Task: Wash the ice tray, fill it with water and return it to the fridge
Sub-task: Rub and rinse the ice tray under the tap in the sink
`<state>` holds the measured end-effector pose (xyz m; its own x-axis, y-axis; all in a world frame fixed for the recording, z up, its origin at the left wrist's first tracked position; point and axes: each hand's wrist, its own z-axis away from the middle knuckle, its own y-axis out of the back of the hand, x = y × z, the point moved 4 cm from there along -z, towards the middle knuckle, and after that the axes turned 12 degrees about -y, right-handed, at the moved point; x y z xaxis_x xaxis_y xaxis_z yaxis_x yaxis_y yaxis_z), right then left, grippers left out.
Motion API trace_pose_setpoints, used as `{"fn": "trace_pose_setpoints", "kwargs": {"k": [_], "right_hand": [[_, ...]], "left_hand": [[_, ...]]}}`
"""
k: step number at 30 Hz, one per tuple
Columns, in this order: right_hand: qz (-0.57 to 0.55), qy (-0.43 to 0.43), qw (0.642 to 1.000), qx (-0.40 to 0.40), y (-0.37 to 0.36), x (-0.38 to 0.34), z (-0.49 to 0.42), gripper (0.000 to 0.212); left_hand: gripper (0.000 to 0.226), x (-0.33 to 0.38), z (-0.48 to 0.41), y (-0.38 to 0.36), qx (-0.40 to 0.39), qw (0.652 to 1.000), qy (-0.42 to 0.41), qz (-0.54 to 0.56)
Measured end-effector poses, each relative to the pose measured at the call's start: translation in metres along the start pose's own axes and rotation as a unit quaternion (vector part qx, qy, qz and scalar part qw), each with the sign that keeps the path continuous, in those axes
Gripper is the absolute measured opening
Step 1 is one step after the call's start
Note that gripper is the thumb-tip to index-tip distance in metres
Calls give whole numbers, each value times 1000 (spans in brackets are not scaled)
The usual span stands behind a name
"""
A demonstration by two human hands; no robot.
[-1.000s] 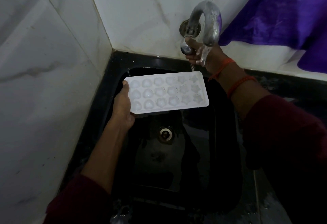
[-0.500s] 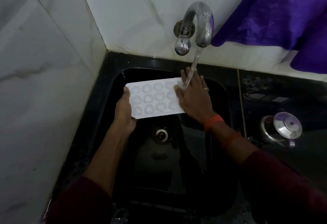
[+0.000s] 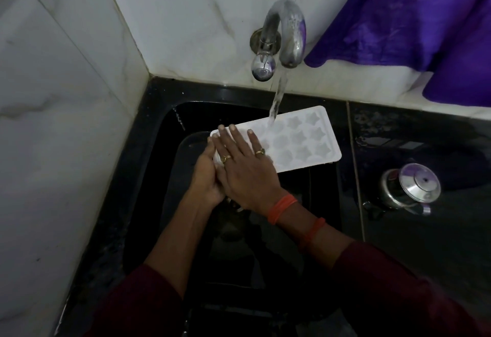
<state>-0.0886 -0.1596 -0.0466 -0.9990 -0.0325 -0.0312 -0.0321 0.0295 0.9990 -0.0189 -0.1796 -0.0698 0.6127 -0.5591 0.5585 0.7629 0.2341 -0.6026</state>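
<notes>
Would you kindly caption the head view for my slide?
Left hand holds a white ice tray under the running tap; right hand lies flat on it, above a black sink.

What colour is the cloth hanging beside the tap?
Purple; the cloth shows best in the head view, the only one.

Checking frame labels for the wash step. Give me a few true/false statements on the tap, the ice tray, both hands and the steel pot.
1. Water from the tap lands on the ice tray. True.
2. The right hand grips the tap. False: it lies flat on the tray's left part, fingers straight.
3. The left hand holds the tray's left end. True.
4. The steel pot stands in the sink. False: it stands on the counter to the right of the sink, lid on.
</notes>
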Motion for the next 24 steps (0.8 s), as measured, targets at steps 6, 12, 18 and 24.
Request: {"fn": "trace_pose_setpoints", "kwargs": {"k": [6, 12, 18, 24], "right_hand": [[25, -2, 1000, -17, 6, 38, -1, 63], [-35, -78, 996, -33, 14, 114, 5, 76], [-263, 18, 963, -53, 31, 141, 11, 71], [-418, -23, 908, 16, 34, 140, 0, 25]], "left_hand": [[60, -2, -4, 6, 17, 1000, -5, 20], [54, 14, -10, 29, 38, 997, -48, -41], [43, 29, -7, 49, 43, 998, 4, -55], [42, 19, -6, 62, 85, 994, 68, -30]]}}
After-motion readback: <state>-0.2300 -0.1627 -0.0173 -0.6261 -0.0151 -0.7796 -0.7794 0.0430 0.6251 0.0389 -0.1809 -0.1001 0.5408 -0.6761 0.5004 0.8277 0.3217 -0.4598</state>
